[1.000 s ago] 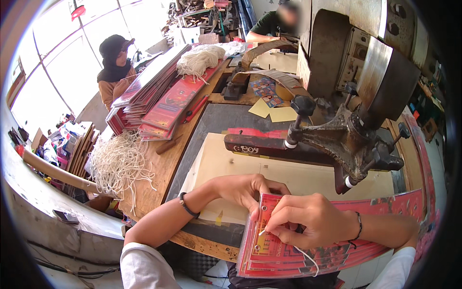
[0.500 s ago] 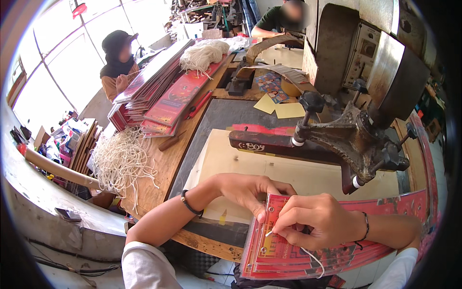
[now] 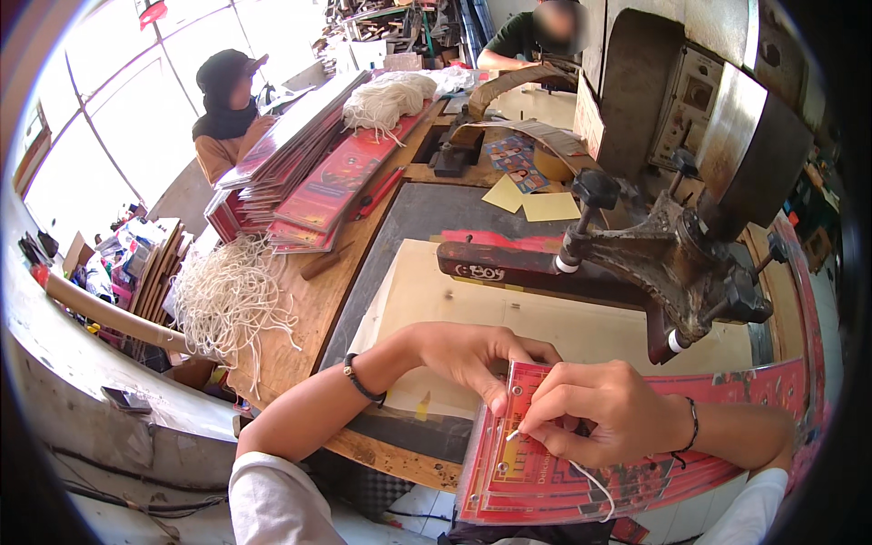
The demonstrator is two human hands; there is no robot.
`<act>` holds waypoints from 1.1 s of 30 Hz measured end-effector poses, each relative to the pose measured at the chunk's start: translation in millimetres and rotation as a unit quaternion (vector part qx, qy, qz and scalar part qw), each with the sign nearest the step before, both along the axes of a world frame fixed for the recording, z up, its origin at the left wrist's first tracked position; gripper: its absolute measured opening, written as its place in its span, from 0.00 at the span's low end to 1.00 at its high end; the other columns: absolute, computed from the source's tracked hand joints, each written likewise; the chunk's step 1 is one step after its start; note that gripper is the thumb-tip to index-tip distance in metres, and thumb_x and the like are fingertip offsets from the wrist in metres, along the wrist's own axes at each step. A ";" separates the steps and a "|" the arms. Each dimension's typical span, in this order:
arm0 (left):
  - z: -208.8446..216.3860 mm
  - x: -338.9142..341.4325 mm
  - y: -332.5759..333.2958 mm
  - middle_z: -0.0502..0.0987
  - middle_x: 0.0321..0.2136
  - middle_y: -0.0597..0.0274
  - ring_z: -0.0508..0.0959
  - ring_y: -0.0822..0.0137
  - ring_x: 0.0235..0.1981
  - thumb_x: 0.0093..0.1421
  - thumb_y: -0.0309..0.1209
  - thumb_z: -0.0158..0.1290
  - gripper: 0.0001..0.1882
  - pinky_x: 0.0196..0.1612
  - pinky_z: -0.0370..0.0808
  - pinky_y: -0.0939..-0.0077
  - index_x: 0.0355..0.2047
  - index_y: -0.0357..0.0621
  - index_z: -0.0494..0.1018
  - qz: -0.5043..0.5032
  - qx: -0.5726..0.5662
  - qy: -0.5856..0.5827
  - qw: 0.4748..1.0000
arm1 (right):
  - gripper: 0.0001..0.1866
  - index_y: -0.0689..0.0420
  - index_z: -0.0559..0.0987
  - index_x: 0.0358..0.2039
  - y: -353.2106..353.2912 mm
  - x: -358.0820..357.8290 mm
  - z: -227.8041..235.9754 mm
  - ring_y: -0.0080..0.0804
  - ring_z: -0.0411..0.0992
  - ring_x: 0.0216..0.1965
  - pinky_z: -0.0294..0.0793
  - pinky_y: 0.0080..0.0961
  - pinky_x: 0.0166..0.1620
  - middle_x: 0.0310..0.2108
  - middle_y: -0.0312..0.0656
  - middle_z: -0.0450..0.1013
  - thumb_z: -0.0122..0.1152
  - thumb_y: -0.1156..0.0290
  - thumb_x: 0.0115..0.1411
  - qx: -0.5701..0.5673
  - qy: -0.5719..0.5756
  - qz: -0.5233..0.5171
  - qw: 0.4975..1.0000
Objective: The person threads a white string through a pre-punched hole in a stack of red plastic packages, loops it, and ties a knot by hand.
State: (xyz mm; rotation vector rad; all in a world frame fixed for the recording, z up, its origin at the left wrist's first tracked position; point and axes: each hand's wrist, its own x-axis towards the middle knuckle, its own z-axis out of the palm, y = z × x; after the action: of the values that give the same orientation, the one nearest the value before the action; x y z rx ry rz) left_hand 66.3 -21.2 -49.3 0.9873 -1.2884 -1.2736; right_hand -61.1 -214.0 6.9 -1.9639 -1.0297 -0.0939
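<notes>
the right hand (image 3: 590,413) is closed to a pinch on a white cord (image 3: 592,481), its tip poking out past the fingertips and its tail curving down over the print. the left hand (image 3: 481,359), partly curled, grips the upper left corner of a red laminated panel (image 3: 527,490), thumb on its face; the panel lies over several alike, past the worktop's near edge. a metal eyelet (image 3: 519,391) is already set by that corner. fingers hide whether the cord passes through a hole; no knot shows, so it seems only partly fitted.

a black press head (image 3: 677,245) hangs low over the pale board (image 3: 509,313), crowding the space ahead of the hands. toward the worktop's left edge lie a heap of loose cords (image 3: 232,295), a wooden-handled tool (image 3: 320,265) and a tall panel stack (image 3: 291,159), topped by a cord bundle (image 3: 389,102).
</notes>
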 end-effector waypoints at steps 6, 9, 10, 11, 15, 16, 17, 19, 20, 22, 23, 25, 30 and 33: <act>0.3 -0.1 1.2 0.69 0.54 0.53 0.69 0.57 0.56 0.49 0.48 0.66 0.28 0.60 0.63 0.62 0.43 0.39 0.78 0.002 -0.008 -0.011 1.000 | 0.08 0.54 0.79 0.34 0.2 1.4 2.6 0.27 0.75 0.22 0.77 0.23 0.24 0.30 0.36 0.75 0.64 0.77 0.52 -0.010 -0.015 0.006 1.000; -0.9 -0.5 0.5 0.70 0.53 0.54 0.69 0.58 0.55 0.49 0.48 0.66 0.28 0.59 0.64 0.62 0.43 0.39 0.78 0.004 -0.018 -0.018 1.000 | 0.08 0.56 0.81 0.33 -0.2 3.1 4.4 0.24 0.76 0.22 0.78 0.18 0.24 0.30 0.38 0.76 0.66 0.79 0.51 -0.017 -0.023 0.015 0.999; -1.5 -0.5 0.1 0.70 0.53 0.54 0.69 0.58 0.55 0.50 0.48 0.66 0.28 0.59 0.64 0.62 0.43 0.40 0.79 0.004 -0.022 -0.019 1.000 | 0.08 0.56 0.81 0.33 -0.3 2.7 4.6 0.24 0.76 0.22 0.78 0.18 0.24 0.30 0.38 0.76 0.66 0.79 0.51 -0.016 -0.022 0.015 1.000; -2.0 -0.5 -0.5 0.70 0.53 0.54 0.69 0.58 0.55 0.50 0.47 0.66 0.27 0.59 0.64 0.62 0.43 0.40 0.79 0.004 -0.023 -0.017 1.000 | 0.08 0.56 0.81 0.33 -0.3 2.3 4.2 0.23 0.76 0.22 0.78 0.18 0.24 0.30 0.38 0.76 0.66 0.79 0.51 -0.015 -0.018 0.013 1.000; -4.7 -0.6 -0.7 0.70 0.53 0.54 0.70 0.58 0.54 0.50 0.47 0.66 0.25 0.58 0.65 0.62 0.41 0.41 0.79 0.003 -0.027 -0.006 1.000 | 0.08 0.55 0.80 0.34 0.0 2.5 3.5 0.24 0.75 0.21 0.77 0.20 0.24 0.31 0.37 0.76 0.65 0.78 0.52 -0.014 -0.018 0.011 1.000; -6.0 -0.7 -0.4 0.70 0.53 0.54 0.70 0.58 0.54 0.50 0.47 0.66 0.25 0.58 0.65 0.62 0.41 0.41 0.79 0.003 -0.027 -0.001 1.000 | 0.08 0.54 0.80 0.34 0.7 1.9 3.1 0.26 0.75 0.21 0.77 0.21 0.24 0.31 0.36 0.76 0.65 0.77 0.52 -0.012 -0.012 0.007 1.000; -5.1 -0.8 0.0 0.69 0.53 0.54 0.70 0.58 0.54 0.50 0.47 0.66 0.25 0.58 0.64 0.62 0.40 0.41 0.79 0.002 -0.023 0.000 1.000 | 0.08 0.53 0.79 0.34 1.0 1.3 3.3 0.27 0.75 0.21 0.77 0.23 0.24 0.31 0.36 0.76 0.65 0.76 0.52 -0.008 -0.009 0.004 1.000; -3.3 -0.7 0.5 0.69 0.53 0.55 0.69 0.58 0.54 0.51 0.47 0.66 0.24 0.58 0.64 0.62 0.40 0.41 0.80 -0.001 -0.014 0.001 1.000 | 0.08 0.53 0.79 0.34 0.5 1.2 3.2 0.27 0.75 0.21 0.77 0.23 0.24 0.31 0.36 0.76 0.65 0.76 0.52 -0.005 -0.009 0.006 1.000; -3.0 -0.4 0.6 0.68 0.53 0.55 0.69 0.58 0.54 0.51 0.46 0.66 0.23 0.58 0.64 0.62 0.40 0.41 0.80 -0.002 -0.011 0.001 1.000 | 0.08 0.53 0.79 0.35 0.1 1.5 3.2 0.27 0.75 0.21 0.77 0.23 0.24 0.31 0.36 0.76 0.65 0.76 0.52 -0.004 -0.010 0.006 1.000; -3.8 0.3 0.9 0.68 0.53 0.55 0.69 0.58 0.55 0.52 0.46 0.66 0.23 0.59 0.64 0.62 0.40 0.41 0.80 -0.005 -0.004 0.002 1.000 | 0.08 0.53 0.79 0.35 -0.2 2.0 3.4 0.27 0.76 0.21 0.77 0.23 0.24 0.31 0.35 0.76 0.64 0.76 0.53 -0.003 -0.008 0.007 1.000; -3.9 0.8 0.7 0.68 0.54 0.55 0.68 0.58 0.55 0.52 0.45 0.65 0.23 0.59 0.64 0.62 0.40 0.41 0.80 -0.007 -0.004 0.002 1.000 | 0.08 0.53 0.79 0.35 -0.3 1.9 3.9 0.27 0.76 0.21 0.77 0.22 0.24 0.31 0.35 0.76 0.64 0.76 0.53 -0.004 -0.008 0.006 1.000; -4.2 1.8 0.7 0.67 0.54 0.54 0.68 0.57 0.56 0.52 0.45 0.65 0.23 0.59 0.63 0.62 0.40 0.40 0.79 -0.013 -0.005 0.001 1.000 | 0.08 0.53 0.79 0.35 0.0 1.5 4.2 0.27 0.76 0.21 0.77 0.23 0.24 0.31 0.35 0.76 0.64 0.77 0.53 -0.004 -0.006 0.006 1.000; -3.1 2.2 2.0 0.67 0.55 0.51 0.67 0.56 0.57 0.53 0.45 0.65 0.24 0.60 0.63 0.61 0.42 0.39 0.79 -0.018 -0.016 0.000 1.000 | 0.08 0.54 0.79 0.35 0.4 0.8 3.4 0.27 0.76 0.22 0.77 0.22 0.25 0.30 0.36 0.75 0.64 0.77 0.53 -0.006 -0.009 0.007 1.000; -0.4 -0.3 1.4 0.66 0.56 0.50 0.67 0.55 0.57 0.51 0.46 0.66 0.25 0.60 0.63 0.61 0.42 0.39 0.79 -0.016 -0.014 0.011 1.000 | 0.09 0.55 0.81 0.33 -0.2 0.1 4.1 0.26 0.77 0.23 0.78 0.19 0.25 0.30 0.37 0.76 0.66 0.79 0.51 -0.010 -0.013 0.004 1.000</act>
State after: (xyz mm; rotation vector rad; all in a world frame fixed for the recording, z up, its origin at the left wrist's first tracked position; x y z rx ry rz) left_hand 66.0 -19.9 -49.7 0.9343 -1.3072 -1.2836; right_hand -61.0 -214.1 11.0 -1.9823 -1.0589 -0.1057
